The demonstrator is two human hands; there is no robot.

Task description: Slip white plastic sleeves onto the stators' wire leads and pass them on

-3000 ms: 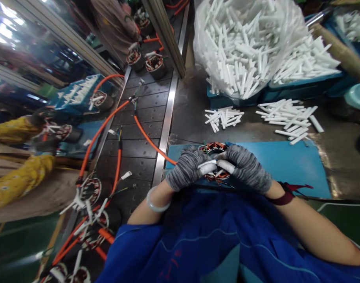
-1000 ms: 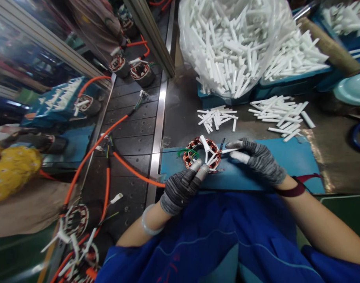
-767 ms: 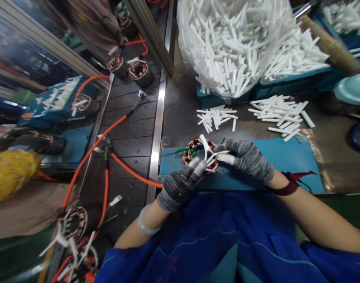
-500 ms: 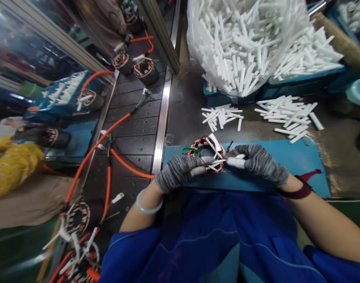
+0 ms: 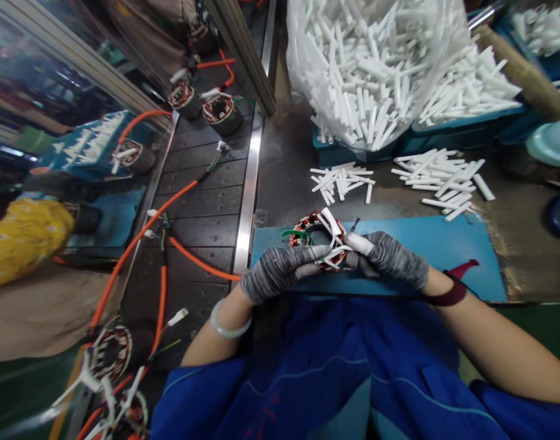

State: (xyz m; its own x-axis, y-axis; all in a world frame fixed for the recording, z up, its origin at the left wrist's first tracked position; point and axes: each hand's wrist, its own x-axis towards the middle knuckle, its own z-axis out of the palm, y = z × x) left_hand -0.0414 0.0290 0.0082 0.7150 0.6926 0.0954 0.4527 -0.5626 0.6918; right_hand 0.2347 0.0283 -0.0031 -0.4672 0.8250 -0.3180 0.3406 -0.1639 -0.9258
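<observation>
A motor stator (image 5: 302,221) with copper windings lies on the blue mat in front of me. Several white insulating sleeves (image 5: 331,223) and a green wire (image 5: 294,234) stick out of it. My left hand (image 5: 280,270), in a grey striped glove with white fingertips, is closed at the stator's near left side, pinching a thin white sleeve (image 5: 338,250) over the rim. At the right rim my right hand (image 5: 384,255), gloved alike, is closed by the same sleeve's end, thumb on top and fingers bent below. The exact contact between its fingertips is hidden.
Loose white sleeves (image 5: 343,181) and a second pile (image 5: 440,177) lie beyond the blue mat (image 5: 427,244). Behind stand a full plastic bag (image 5: 362,73) and blue bins (image 5: 463,126). To the left runs a conveyor (image 5: 206,214) with stators and orange cables; a co-worker's yellow sleeve (image 5: 27,241) shows beyond.
My right hand has shifted left, its thumb now above and its fingers curled below by the stator's rim. My left hand stays in place. The whole view has shifted slightly.
</observation>
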